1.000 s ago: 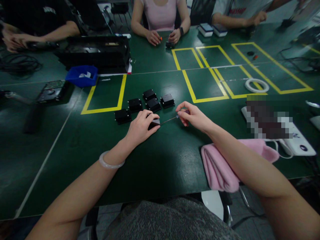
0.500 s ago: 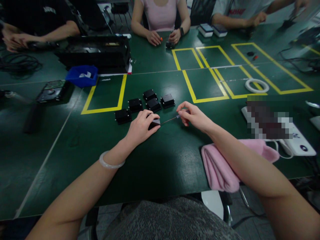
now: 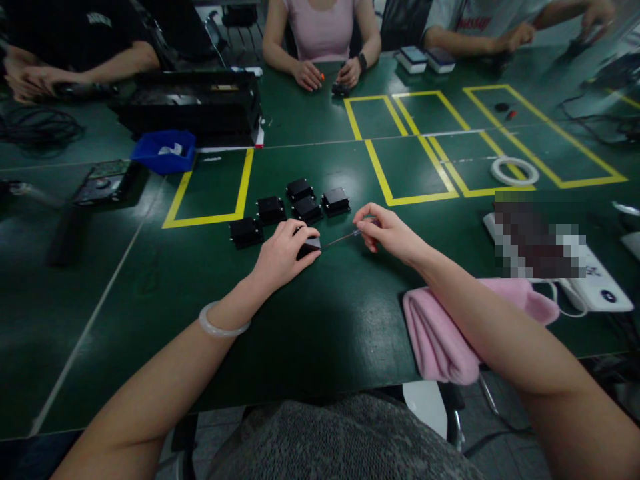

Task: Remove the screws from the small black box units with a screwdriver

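Note:
My left hand (image 3: 286, 252) is closed around a small black box (image 3: 309, 247) on the green table (image 3: 320, 333), fingers over its top and thumb along its near side. In my right hand (image 3: 384, 230) is a screwdriver (image 3: 345, 237), gripped by its handle, which the fingers partly hide. Its thin shaft points left, and the tip is at the right end of the box; whether it sits in a screw is too small to tell. Just beyond my left hand stand several similar black boxes (image 3: 270, 209) with small silvery screws at their edges.
A folded pink cloth (image 3: 440, 333) lies under my right forearm, beside a white power strip (image 3: 600, 273). Farther off are a roll of white tape (image 3: 515, 171), a blue bin (image 3: 165, 152) and a black rack (image 3: 195, 107). Several people sit across the table.
Both hands, the box and the screwdriver keep nearly the same place. Across the table at the far right, a person's hand has shifted slightly.

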A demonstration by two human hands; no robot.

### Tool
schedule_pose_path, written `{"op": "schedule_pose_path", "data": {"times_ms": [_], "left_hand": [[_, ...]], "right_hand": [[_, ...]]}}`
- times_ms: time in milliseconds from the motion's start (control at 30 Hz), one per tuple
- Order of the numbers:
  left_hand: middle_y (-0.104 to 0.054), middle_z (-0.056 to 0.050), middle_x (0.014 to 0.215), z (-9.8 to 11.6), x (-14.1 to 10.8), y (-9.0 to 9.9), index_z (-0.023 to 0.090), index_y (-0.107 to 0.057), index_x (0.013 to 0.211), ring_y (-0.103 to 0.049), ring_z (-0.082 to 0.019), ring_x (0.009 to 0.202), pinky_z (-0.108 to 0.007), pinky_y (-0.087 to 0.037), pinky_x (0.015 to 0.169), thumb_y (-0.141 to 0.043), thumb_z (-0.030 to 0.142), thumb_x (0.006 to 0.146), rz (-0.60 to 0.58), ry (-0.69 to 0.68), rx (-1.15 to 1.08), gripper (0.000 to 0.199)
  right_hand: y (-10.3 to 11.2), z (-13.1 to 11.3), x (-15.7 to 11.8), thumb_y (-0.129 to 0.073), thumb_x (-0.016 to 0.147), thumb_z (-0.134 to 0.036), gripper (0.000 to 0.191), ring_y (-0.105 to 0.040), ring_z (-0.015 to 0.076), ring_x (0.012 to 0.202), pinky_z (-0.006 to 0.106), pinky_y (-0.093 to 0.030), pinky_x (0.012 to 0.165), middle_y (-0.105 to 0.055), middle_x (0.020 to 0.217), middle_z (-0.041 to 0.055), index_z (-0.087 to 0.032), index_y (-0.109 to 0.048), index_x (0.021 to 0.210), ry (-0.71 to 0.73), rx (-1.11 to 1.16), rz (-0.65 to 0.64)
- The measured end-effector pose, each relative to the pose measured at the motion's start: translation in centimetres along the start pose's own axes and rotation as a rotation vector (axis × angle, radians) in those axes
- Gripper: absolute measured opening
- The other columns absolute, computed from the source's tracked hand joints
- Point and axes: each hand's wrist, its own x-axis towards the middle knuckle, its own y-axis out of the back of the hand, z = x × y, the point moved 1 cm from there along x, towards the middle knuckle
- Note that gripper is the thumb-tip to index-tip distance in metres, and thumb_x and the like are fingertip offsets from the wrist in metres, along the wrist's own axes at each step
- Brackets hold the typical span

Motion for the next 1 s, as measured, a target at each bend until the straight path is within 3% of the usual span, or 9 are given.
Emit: {"op": "schedule_pose_path", "data": {"times_ms": [267,467,700,1000], "left_hand": [[-0.06,-0.012,0.125,-0.02,0.02,0.02,0.02,-0.059,0.125,-0.06,-0.031,0.116,-0.044,-0.06,0.086,-0.067,0.03,0.095,-0.01,0.009,-0.002,0.032],[-0.06,-0.013,0.125,-0.03,0.06,0.0,0.02,-0.059,0.125,-0.06,-0.031,0.116,-0.044,-0.06,0.085,-0.067,0.03,0.096,-0.007,0.003,0.0,0.032],[-0.059,-0.012,0.125,-0.03,0.07,0.05,0.02,-0.058,0.125,-0.06,-0.03,0.116,-0.043,-0.06,0.085,-0.067,0.03,0.096,-0.011,0.005,0.007,0.032],[-0.06,-0.012,0.124,0.04,0.01,0.08,0.02,-0.058,0.124,-0.06,-0.03,0.115,-0.043,-0.059,0.084,-0.067,0.03,0.095,-0.005,0.004,0.008,0.031]], "right_hand": [[0.14,0.43,0.11,-0.054,0.103,-0.023,0.011,-0.044,0.0074,0.04,0.019,-0.037,0.045,-0.044,0.047,-0.0117,-0.02,-0.051,0.093,0.015,0.036,-0.035],[0.23,0.35,0.1,-0.057,0.099,-0.014,0.007,-0.049,0.0071,0.043,0.019,-0.037,0.045,-0.052,0.054,-0.0096,-0.02,-0.053,0.098,0.042,-0.01,-0.032],[0.09,0.32,0.1,-0.052,0.103,-0.02,0.01,-0.043,0.0078,0.04,0.02,-0.037,0.045,-0.043,0.046,-0.0123,-0.02,-0.051,0.094,-0.001,0.027,-0.039],[0.13,0.18,0.11,-0.055,0.099,-0.014,0.007,-0.047,0.0073,0.043,0.02,-0.036,0.045,-0.051,0.053,-0.0098,-0.02,-0.052,0.096,0.028,-0.02,-0.016]]}}
